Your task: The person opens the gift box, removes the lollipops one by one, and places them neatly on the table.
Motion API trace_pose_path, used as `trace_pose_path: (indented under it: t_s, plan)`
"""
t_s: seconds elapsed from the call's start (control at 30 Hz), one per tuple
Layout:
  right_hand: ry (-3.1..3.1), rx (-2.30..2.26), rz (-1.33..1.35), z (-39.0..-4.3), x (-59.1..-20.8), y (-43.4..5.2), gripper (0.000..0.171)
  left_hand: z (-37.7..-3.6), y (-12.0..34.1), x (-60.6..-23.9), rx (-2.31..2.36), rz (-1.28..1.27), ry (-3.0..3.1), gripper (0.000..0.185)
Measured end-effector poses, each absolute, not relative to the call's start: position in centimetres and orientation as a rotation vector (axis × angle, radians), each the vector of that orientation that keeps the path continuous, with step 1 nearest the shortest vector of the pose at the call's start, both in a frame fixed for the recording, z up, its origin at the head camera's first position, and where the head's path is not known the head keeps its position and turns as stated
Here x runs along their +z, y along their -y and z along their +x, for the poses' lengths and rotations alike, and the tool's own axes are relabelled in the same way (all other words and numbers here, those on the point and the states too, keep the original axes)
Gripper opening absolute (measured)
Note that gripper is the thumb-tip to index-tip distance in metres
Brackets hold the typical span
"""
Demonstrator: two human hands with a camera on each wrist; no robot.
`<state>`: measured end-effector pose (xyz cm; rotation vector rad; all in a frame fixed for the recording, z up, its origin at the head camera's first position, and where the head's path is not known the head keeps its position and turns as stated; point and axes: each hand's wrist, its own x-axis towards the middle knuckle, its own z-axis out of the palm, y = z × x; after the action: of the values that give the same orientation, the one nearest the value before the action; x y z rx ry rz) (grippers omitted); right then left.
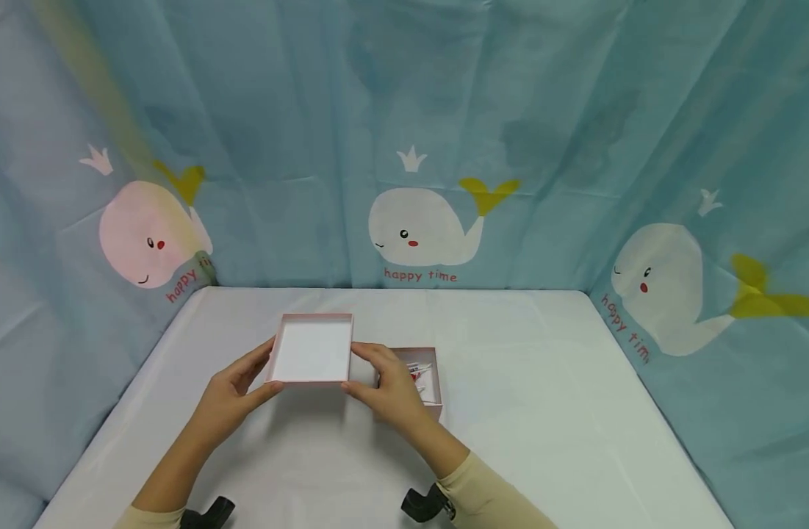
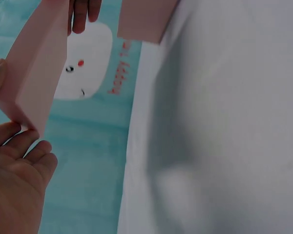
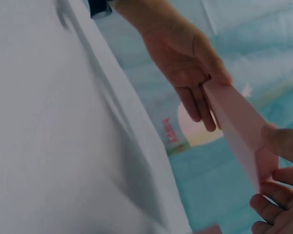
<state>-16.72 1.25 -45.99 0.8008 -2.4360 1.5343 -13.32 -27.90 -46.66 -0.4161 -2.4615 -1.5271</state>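
A square pink box lid point(image 1: 311, 351) with a white inside is held up above the table, its hollow side facing the head camera. My left hand point(image 1: 228, 389) grips its left edge, thumb at the near corner. At the opposite edge, my right hand point(image 1: 394, 386) pinches the lid between thumb and fingers. Both wrist views show the lid's plain pink outside tilted between the hands. Behind my right hand stands an uncovered pink box point(image 1: 434, 412), partly hidden by that hand. Inside it lie several small white pieces point(image 1: 417, 369) with red marks.
A white cloth-covered table point(image 1: 543, 411) spreads under the hands. Blue curtains point(image 1: 278, 147) printed with whales rise along its back and both sides. Dark wrist mounts point(image 1: 422, 505) stick out near the sleeves.
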Motion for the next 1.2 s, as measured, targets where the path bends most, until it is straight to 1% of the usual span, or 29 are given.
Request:
trace_pose_path:
  t_s: [0.33,0.57,0.73,0.93,1.07,1.2]
  plan:
    - [2.62,1.339,0.806,-16.2,-47.6,4.2,0.059,-12.4,33.3,-47.5,-1.408,-0.328,2.625,0.073]
    - [2.751,1.121,0.798,-16.0,-49.5,7.0,0.055,-12.1,35.7,-48.7,-1.356,-0.202,2.846,0.075]
    - [2.812,1.036,0.757,-16.2,-51.0,8.1,0.053,-12.4,36.3,-49.8,-1.364,-0.157,2.931,0.079]
    - [2.837,0.94,0.786,-16.6,-52.5,8.2,0.048,-13.0,36.4,-51.1,-1.185,-0.099,3.068,0.086]
    - [2.837,0.843,0.813,-16.7,-52.8,8.1,0.047,-13.3,36.2,-51.0,-1.12,-0.101,3.115,0.089]
    - [2.844,0.737,0.815,-16.9,-52.8,8.1,0.047,-13.5,36.0,-50.7,-1.083,-0.138,3.121,0.09]
